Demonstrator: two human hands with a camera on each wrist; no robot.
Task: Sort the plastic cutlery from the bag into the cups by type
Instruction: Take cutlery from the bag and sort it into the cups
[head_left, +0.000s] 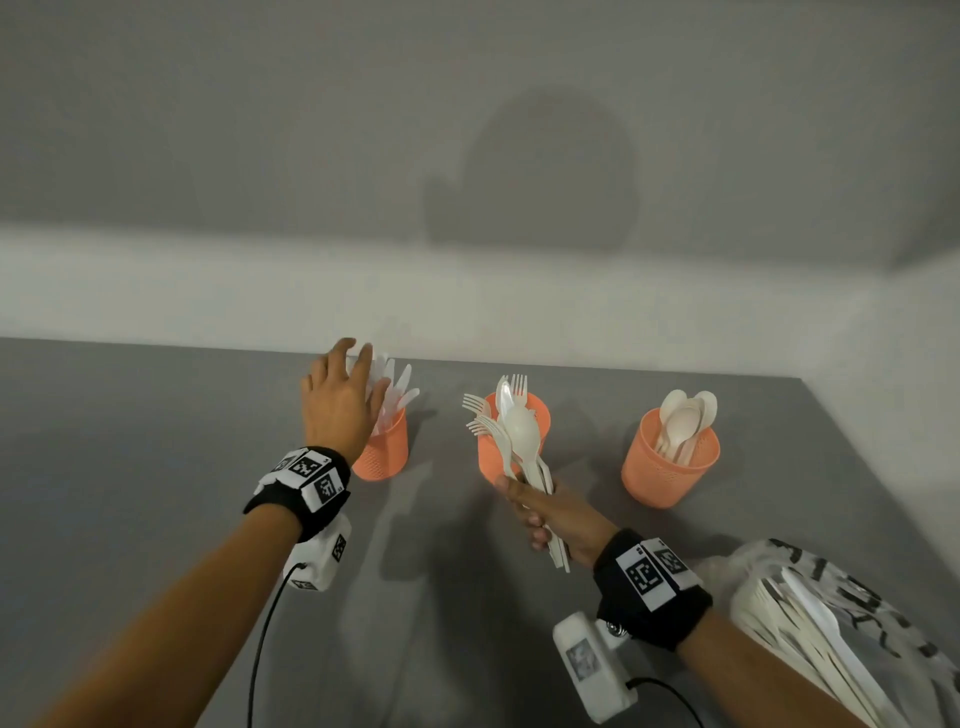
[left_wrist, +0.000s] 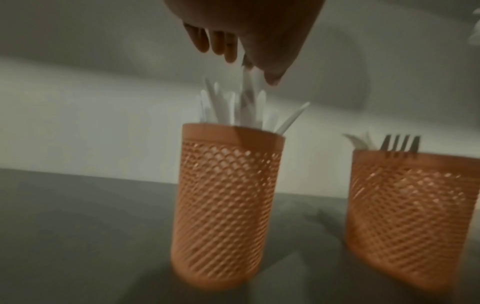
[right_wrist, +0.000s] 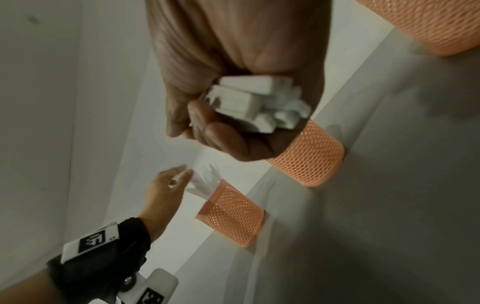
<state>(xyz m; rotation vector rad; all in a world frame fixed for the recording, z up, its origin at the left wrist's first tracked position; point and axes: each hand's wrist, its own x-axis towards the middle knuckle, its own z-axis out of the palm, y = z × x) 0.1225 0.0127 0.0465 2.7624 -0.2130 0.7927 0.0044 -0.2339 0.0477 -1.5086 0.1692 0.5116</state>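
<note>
Light, stiff, slippery cutlery bundle gripped by handles in right hand; left hand spread, empty, over knife cup.

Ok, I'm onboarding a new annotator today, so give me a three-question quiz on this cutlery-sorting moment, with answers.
1. True or false: the right hand grips a mixed bundle of cutlery.
2. Which orange cup holds the spoons: A the left cup, B the middle cup, C the right cup?
3. Fill in: the left hand is above the cup of ____.

Key
1. True: forks and a spoon show in the bundle.
2. C.
3. Knives; the fingers look spread, and no piece is plainly held.
</note>
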